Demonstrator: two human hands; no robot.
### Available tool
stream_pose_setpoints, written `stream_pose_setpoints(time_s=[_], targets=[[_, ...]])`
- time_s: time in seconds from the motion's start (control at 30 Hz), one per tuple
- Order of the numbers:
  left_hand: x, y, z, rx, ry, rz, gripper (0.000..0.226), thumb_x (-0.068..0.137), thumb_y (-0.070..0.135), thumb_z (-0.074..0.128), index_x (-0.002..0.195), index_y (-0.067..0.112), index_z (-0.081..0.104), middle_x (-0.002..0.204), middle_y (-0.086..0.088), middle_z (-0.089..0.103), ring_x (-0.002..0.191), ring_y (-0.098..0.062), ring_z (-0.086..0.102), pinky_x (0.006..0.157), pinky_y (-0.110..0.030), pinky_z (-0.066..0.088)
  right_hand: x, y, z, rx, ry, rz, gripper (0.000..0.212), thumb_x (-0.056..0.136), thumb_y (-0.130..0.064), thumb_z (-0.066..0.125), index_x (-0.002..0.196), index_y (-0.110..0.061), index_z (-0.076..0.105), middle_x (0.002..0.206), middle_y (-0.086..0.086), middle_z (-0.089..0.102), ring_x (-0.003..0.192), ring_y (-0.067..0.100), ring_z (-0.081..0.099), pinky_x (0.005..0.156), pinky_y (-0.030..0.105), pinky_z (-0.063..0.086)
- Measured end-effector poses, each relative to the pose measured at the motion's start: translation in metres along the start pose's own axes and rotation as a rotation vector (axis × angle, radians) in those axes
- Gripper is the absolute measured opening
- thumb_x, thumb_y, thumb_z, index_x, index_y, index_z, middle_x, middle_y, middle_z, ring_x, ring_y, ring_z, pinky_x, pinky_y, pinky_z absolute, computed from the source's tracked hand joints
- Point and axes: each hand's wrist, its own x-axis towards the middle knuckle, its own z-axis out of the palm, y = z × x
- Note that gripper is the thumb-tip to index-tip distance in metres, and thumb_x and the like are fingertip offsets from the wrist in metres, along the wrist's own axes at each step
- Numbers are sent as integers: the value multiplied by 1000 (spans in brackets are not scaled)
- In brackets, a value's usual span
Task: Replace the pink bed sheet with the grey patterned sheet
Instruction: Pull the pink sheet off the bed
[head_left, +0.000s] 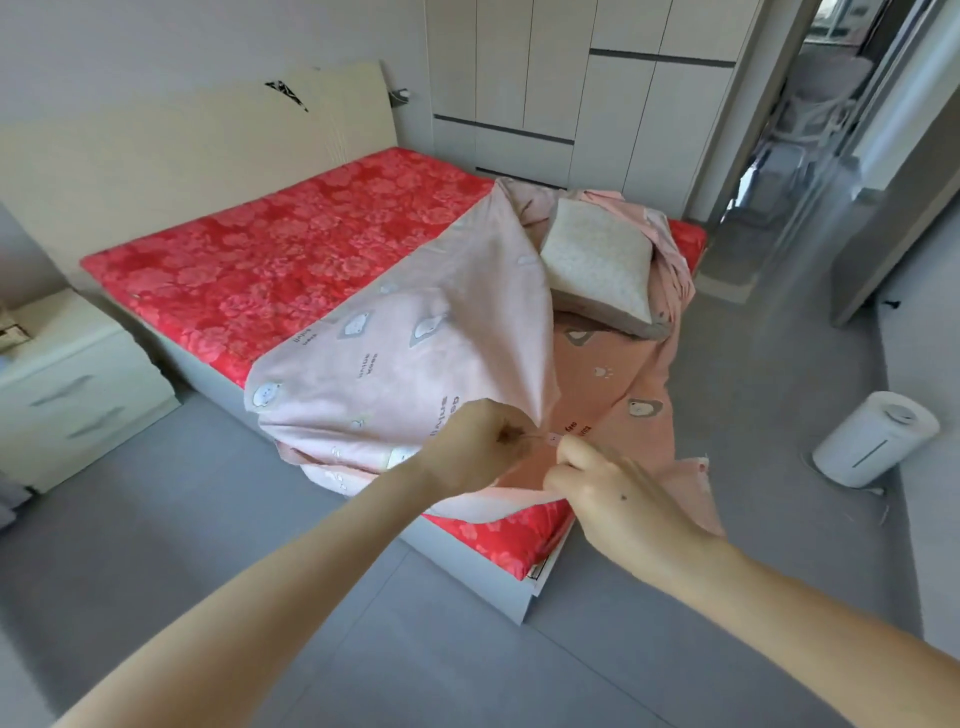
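At the far left stands one white nightstand (78, 384) with two drawers. To its right, one bed (291, 260) lies bare over its left and far parts, showing a red floral mattress cover against a pale headboard (197, 130).

One pink sheet (415, 364) covers only the near right part of the bed. Its left side is folded over, pale underside up, and an edge hangs off the near right corner.

The left hand (475, 449) has its fingers (511, 431) curled tight, pinching the folded flap's corner. Just beside it, the right hand (618, 499) pinches the sheet's edge between thumb and fingers (571, 452).

One pillow (597, 270) rests on the sheet farther back. On the floor at the right stands one white canister (872, 441).
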Motion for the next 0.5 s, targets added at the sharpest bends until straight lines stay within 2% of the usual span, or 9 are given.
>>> stream_pose_setpoints(time_s=[0.07,0.17,0.23,0.3,0.37,0.4,0.43,0.47,0.5], targets=[[-1,0,9,9,-5,6,15,87,11,63,79,1,70,52,9,53,46,0,45,53,-15,36,-4,-4,5,-39,115,8,21,57,6,42,56,-10,57,62,2,43,50,16,27,42,22,14],[-2,3,12,-55,24,-12,20,84,19,69,76,1,69,65,-9,66,56,-8,48,60,-25,42,-14,-7,19,-76,125,20,34,39,13,64,59,-14,57,57,2,42,42,17,27,43,20,9],[-4,8,13,-40,27,-2,26,84,23,69,69,3,65,62,-8,64,55,-8,45,58,-25,40,-22,-8,36,-18,94,65,49,37,16,72,66,-16,49,57,1,41,39,19,33,43,20,16],[-10,20,10,-34,28,40,27,86,19,67,64,6,60,53,2,52,49,-6,39,53,-20,35,-31,-12,49,15,95,205,51,44,17,74,69,-18,45,62,-3,41,44,19,46,40,21,27],[-17,40,1,-97,76,125,30,88,16,65,66,-3,59,53,0,45,49,-8,33,50,-20,31,-40,-11,49,14,63,385,42,62,16,63,80,-19,49,78,-5,49,64,20,57,55,33,47],[-20,53,-7,-142,102,181,32,88,17,64,67,-5,58,53,-2,44,48,-8,32,48,-19,31,-46,-5,49,-27,-2,426,40,67,15,57,87,-19,53,85,-5,50,74,21,57,67,39,49],[-21,68,-14,-175,114,240,34,88,18,64,67,-7,57,51,-1,44,47,-7,32,46,-17,30,-50,-1,44,-50,-46,452,39,66,14,59,88,-18,56,84,-5,46,74,21,55,67,39,48],[-21,83,-20,-183,100,297,34,88,17,65,66,-7,56,48,3,44,45,-6,34,45,-14,29,-55,7,40,-82,-50,443,37,56,13,70,78,-16,60,73,-6,39,62,21,49,54,33,45],[-20,97,-22,-168,67,346,33,88,17,65,64,-4,55,47,8,44,43,-5,36,46,-12,29,-59,14,36,-113,-72,433,39,39,11,81,60,-15,58,63,-7,26,48,19,39,38,23,29]])
